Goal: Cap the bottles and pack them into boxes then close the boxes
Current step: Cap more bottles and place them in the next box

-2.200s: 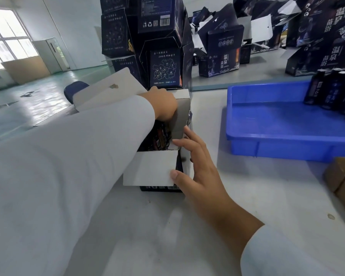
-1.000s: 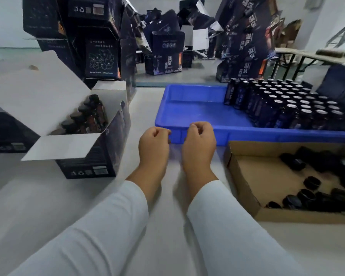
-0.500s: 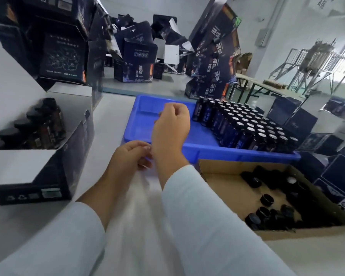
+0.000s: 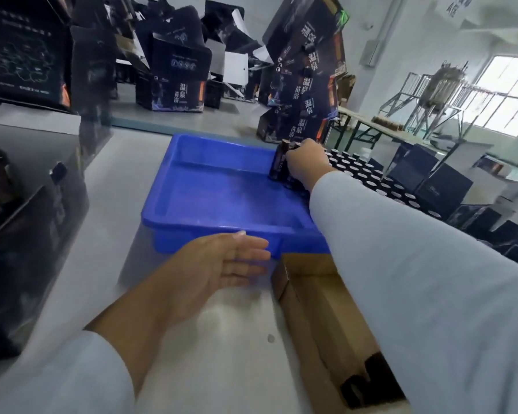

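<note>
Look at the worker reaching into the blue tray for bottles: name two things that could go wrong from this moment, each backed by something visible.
1. The right hand grips dark bottles at the edge of a tightly packed group in the blue tray; lifting them could well topple neighbours, and many look uncapped.
2. The right sleeve stretches over the cardboard box of caps, so pulling back might snag its wall. The left hand hovers open, steadying nothing.

Bottles (image 4: 368, 177) fill tray (image 4: 210, 204)'s right; carton (image 4: 320, 312) before it, apparently touching.
</note>
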